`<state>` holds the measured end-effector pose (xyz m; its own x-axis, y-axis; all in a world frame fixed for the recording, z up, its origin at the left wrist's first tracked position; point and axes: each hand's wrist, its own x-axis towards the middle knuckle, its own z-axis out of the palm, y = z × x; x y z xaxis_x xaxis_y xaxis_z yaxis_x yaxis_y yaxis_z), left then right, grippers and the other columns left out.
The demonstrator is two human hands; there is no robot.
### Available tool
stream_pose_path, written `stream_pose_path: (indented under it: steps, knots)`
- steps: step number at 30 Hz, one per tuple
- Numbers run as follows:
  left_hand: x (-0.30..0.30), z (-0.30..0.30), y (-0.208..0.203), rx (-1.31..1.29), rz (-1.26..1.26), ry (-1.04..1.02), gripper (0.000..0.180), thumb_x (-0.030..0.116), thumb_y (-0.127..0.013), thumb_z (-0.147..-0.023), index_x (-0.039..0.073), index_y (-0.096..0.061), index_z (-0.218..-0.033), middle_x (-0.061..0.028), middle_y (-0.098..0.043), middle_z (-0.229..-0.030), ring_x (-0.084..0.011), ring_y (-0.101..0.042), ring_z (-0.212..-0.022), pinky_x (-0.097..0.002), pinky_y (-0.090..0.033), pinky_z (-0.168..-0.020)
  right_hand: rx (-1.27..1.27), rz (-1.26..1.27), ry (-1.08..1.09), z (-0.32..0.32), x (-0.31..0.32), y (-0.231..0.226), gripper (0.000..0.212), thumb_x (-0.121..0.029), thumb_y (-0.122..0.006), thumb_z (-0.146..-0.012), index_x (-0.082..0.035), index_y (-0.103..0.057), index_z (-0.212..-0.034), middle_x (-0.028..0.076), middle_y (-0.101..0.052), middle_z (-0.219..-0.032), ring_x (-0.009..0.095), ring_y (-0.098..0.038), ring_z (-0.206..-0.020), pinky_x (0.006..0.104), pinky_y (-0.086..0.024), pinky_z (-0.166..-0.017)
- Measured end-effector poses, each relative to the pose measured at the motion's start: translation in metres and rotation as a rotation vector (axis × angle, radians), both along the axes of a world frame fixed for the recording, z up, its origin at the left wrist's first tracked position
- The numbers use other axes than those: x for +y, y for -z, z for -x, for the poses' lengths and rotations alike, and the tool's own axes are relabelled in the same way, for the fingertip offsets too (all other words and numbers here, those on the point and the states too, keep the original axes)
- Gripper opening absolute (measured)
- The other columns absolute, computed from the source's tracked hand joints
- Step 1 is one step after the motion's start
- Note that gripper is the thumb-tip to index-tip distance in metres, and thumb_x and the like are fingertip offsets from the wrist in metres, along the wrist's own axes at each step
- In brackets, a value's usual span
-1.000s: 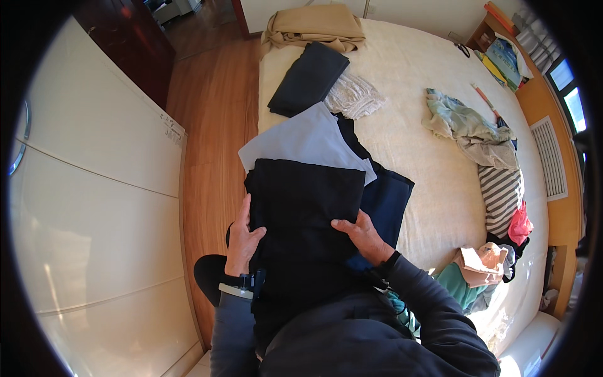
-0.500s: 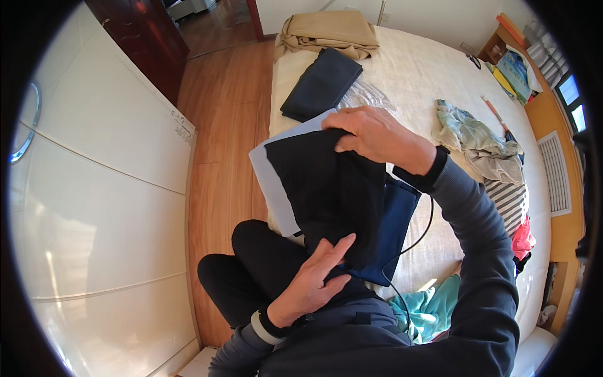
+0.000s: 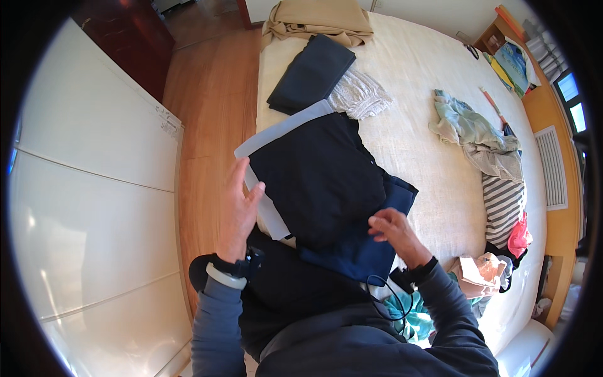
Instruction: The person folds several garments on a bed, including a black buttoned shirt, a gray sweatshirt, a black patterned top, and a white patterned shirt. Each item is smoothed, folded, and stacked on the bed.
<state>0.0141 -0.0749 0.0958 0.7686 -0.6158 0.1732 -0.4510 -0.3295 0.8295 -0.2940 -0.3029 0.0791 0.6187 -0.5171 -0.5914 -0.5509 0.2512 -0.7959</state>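
Note:
A folded black garment lies nearly flat on a pale blue-grey sheet, whose border shows along the garment's left and upper sides. Under its lower right part is a dark navy cloth. My left hand is open at the sheet's left edge, thumb and fingers apart. My right hand has its fingers curled together over the navy cloth, beside the garment's lower right edge. Whether any fabric is between those fingertips cannot be seen.
On the bed beyond lie a dark folded cloth, a white patterned garment and tan fabric. Crumpled clothes and a striped cloth lie at right. A black cord hangs by my right wrist. A white cabinet stands left.
My right hand has let go of the black garment's upper edge and moved down to its lower right. My left hand has moved up to the sheet's left edge. The garment now lies flatter.

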Motion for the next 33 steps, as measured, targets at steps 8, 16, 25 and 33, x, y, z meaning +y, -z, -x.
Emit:
stream_pose_path:
  steps: [8, 16, 25, 33]
  knots:
    - [-0.074, -0.054, -0.003, 0.029, -0.288, 0.138, 0.048, 0.009, -0.074, -0.094, -0.006, -0.065, -0.139, -0.0268, -0.068, -0.139, -0.0421, -0.061, -0.134, -0.0427, -0.050, -0.113, -0.191, -0.499, 0.444, -0.057, 0.068, 0.040, 0.064, -0.035, -0.083, -0.098, 0.009, -0.057, -0.137, 0.013, -0.070, -0.127, 0.025, -0.064, -0.126, 0.0418, -0.047, -0.113]
    - [-0.061, -0.035, -0.031, 0.500, -0.252, 0.237, 0.052, 0.014, -0.074, -0.083, -0.008, -0.070, -0.131, -0.0227, -0.076, -0.115, -0.0364, -0.070, -0.110, -0.0394, -0.053, -0.104, -0.345, -0.658, 0.710, -0.060, 0.064, 0.011, 0.040, -0.009, -0.078, -0.096, -0.003, -0.066, -0.134, 0.014, -0.074, -0.127, 0.028, -0.072, -0.114, 0.0400, -0.058, -0.104]
    - [-0.054, 0.041, -0.076, 0.996, 0.341, 0.278, 0.050, 0.016, -0.072, -0.095, -0.006, -0.069, -0.139, -0.0078, -0.076, -0.121, -0.0154, -0.070, -0.108, -0.0279, -0.050, -0.106, -0.373, -0.172, 0.466, -0.046, -0.017, -0.074, 0.024, -0.005, -0.069, -0.095, -0.003, -0.077, -0.117, 0.007, -0.079, -0.106, 0.019, -0.077, -0.093, 0.0337, -0.062, -0.088]
    - [0.000, 0.087, -0.057, 0.765, 0.611, -0.117, 0.043, 0.008, -0.069, -0.101, -0.005, -0.065, -0.141, -0.0063, -0.075, -0.119, -0.0105, -0.068, -0.104, -0.0271, -0.053, -0.099, -0.525, -0.028, -0.121, -0.121, -0.072, -0.101, 0.022, -0.005, -0.072, -0.095, 0.000, -0.079, -0.115, 0.002, -0.080, -0.102, 0.011, -0.074, -0.093, 0.0275, -0.058, -0.090]
